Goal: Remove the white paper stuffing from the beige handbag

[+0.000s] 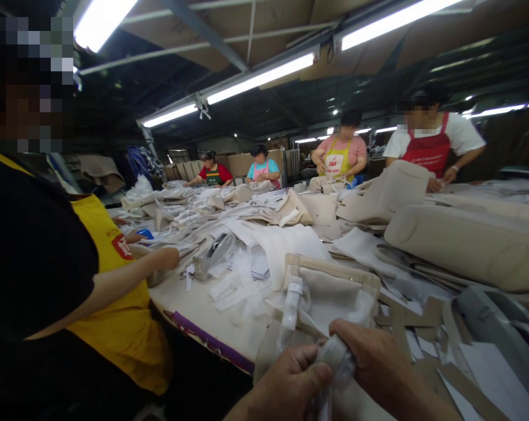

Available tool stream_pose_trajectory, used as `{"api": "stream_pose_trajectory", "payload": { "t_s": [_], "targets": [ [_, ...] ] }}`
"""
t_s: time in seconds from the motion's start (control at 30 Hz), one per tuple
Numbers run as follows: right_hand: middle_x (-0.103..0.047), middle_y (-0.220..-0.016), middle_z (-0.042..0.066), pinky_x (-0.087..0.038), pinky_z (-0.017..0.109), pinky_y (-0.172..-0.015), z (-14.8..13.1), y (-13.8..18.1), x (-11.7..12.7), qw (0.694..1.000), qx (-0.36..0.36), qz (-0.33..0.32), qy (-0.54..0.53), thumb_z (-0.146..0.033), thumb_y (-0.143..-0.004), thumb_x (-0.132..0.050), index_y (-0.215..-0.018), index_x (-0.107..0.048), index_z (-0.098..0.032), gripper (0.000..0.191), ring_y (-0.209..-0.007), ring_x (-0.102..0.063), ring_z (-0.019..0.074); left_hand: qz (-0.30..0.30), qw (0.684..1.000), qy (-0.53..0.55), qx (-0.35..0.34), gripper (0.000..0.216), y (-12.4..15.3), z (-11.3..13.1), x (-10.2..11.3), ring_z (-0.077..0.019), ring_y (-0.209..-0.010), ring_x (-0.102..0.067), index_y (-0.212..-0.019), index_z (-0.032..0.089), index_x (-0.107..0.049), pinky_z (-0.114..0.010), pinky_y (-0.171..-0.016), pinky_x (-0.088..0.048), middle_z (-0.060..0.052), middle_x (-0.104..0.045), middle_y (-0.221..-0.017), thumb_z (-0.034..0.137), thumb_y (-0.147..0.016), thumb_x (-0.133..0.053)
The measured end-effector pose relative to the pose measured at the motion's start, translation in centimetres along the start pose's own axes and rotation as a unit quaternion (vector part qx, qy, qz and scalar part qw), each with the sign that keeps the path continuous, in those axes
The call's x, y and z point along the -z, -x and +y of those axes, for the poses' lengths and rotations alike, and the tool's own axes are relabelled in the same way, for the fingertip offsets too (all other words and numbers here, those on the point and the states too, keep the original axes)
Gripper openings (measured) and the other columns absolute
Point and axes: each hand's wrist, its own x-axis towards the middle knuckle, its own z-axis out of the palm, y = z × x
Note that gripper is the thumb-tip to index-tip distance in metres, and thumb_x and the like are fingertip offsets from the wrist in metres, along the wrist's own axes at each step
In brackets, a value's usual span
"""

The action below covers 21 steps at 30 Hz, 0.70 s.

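Your left hand (291, 380) and right hand (374, 365) are close together at the bottom of the view, both pinched on a crumpled piece of clear plastic wrapping (335, 359) that sits between thumb and fingers; the lower end of it is blurred, so you cannot tell how much hangs below your grip. Just beyond your knuckles lies a beige fabric cover (330, 292) with a stitched border, and a white plastic clip (293, 301) on a strip stands up in front of it, very near the wrapping. The plain risk is that film this thin and slippery slides out of a pinch, or tears if your two hands pull against each other too hard. It could also catch on the clip and drag the cover toward the edge of the surface (203, 310), which runs close to you with a purple strip (212, 342) along it. To your right, loose brown card offcuts (422, 327) are scattered about and would scatter further if your elbow swept across them. On your left, a co-worker in a yellow apron (119, 304) has a forearm stretched over the same surface toward a tape dispenser (214, 254); a wide movement from you could bump that arm. Keep your motions small and low.
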Motion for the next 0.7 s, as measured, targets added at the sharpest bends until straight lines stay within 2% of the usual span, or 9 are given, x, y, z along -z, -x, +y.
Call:
{"api": "stream_pose_trajectory", "payload": {
  "t_s": [0.1,0.2,0.3,0.37,0.43,0.5,0.53,0.6,0.7],
  "targets": [
    [-0.067,-0.065,0.000,-0.037,0.024,-0.051,0.1,-1.1,-0.1,0.999,-0.034,0.037,-0.005,-0.023,-0.079,-0.046,-0.076,-0.053,-0.023,0.008,-0.060,-0.064,0.0184,0.024,0.999,-0.030,-0.032,0.045,-0.9,0.5,0.2,-0.0083,-0.060,-0.042,-0.094,0.010,-0.063,-0.019,-0.058,-0.034,0.000,-0.048,-0.065,0.050,-0.074,-0.065],
    [-0.066,-0.064,0.000,-0.038,0.024,-0.052,0.1,-2.0,-1.0,0.989,-0.077,0.052,-0.113,-0.021,-0.077,-0.044,-0.075,-0.049,-0.023,0.005,-0.059,-0.062,0.0176,0.028,0.998,-0.031,-0.054,0.050,-1.8,0.6,0.5,-0.0094,-0.063,-0.044,-0.097,0.010,-0.061,-0.020,-0.060,-0.035,0.000,-0.049,-0.068,0.053,-0.073,-0.065],
    [-0.059,-0.058,-0.002,-0.040,0.023,-0.051,0.0,-2.5,-1.5,0.951,-0.123,0.059,-0.279,-0.022,-0.073,-0.042,-0.069,-0.045,-0.022,0.005,-0.055,-0.057,0.0151,0.034,0.996,-0.046,-0.069,0.048,-2.4,1.1,0.2,-0.0084,-0.061,-0.044,-0.092,0.008,-0.061,-0.019,-0.058,-0.035,-0.001,-0.051,-0.069,0.052,-0.073,-0.065],
    [-0.054,-0.051,-0.004,-0.038,0.023,-0.045,-0.1,-2.8,-1.0,0.925,-0.173,0.043,-0.337,-0.025,-0.075,-0.039,-0.074,-0.050,-0.021,0.012,-0.045,-0.051,0.0137,0.053,0.995,-0.061,-0.065,0.045,-2.6,1.8,-0.1,-0.0066,-0.054,-0.043,-0.088,0.008,-0.061,-0.018,-0.052,-0.034,0.001,-0.050,-0.063,0.052,-0.075,-0.063],
    [-0.057,-0.055,-0.004,-0.039,0.025,-0.045,0.1,-2.9,-0.1,0.938,-0.196,0.035,-0.284,-0.028,-0.075,-0.041,-0.094,-0.056,-0.019,0.026,-0.043,-0.051,0.0142,0.074,0.992,-0.090,-0.048,0.046,-2.9,2.6,-0.2,-0.0048,-0.043,-0.039,-0.085,0.009,-0.060,-0.017,-0.043,-0.030,0.003,-0.048,-0.055,0.054,-0.077,-0.059],
    [-0.067,-0.074,0.001,-0.044,0.028,-0.056,0.5,-3.0,1.1,0.975,-0.159,0.049,-0.149,-0.027,-0.074,-0.045,-0.114,-0.052,-0.022,0.040,-0.059,-0.061,0.0180,0.089,0.987,-0.129,-0.029,0.046,-3.3,3.2,-0.2,-0.0043,-0.035,-0.035,-0.081,0.010,-0.059,-0.016,-0.035,-0.025,0.005,-0.045,-0.047,0.056,-0.078,-0.056],
    [-0.069,-0.086,0.003,-0.045,0.030,-0.062,0.7,-3.0,1.5,0.987,-0.126,0.056,-0.078,-0.025,-0.074,-0.046,-0.117,-0.052,-0.024,0.043,-0.070,-0.064,0.0203,0.092,0.985,-0.143,-0.025,0.046,-3.4,3.4,-0.1,-0.0045,-0.032,-0.034,-0.079,0.011,-0.058,-0.016,-0.032,-0.023,0.006,-0.043,-0.045,0.057,-0.078,-0.055],
    [-0.069,-0.095,0.005,-0.045,0.031,-0.066,1.1,-3.1,2.1,0.996,-0.070,0.052,0.021,-0.019,-0.075,-0.042,-0.112,-0.055,-0.025,0.040,-0.081,-0.065,0.0228,0.087,0.984,-0.151,-0.030,0.046,-3.8,3.4,0.1,-0.0049,-0.031,-0.036,-0.077,0.012,-0.056,-0.015,-0.031,-0.025,0.006,-0.044,-0.043,0.058,-0.078,-0.055],
    [-0.070,-0.085,0.006,-0.043,0.029,-0.059,1.5,-3.2,1.7,0.995,-0.052,0.041,0.068,-0.015,-0.076,-0.039,-0.103,-0.058,-0.021,0.034,-0.075,-0.066,0.0225,0.068,0.987,-0.139,-0.045,0.044,-4.2,2.7,0.4,-0.0053,-0.033,-0.040,-0.082,0.012,-0.056,-0.015,-0.034,-0.030,0.005,-0.046,-0.044,0.056,-0.078,-0.056]
  ]
}}
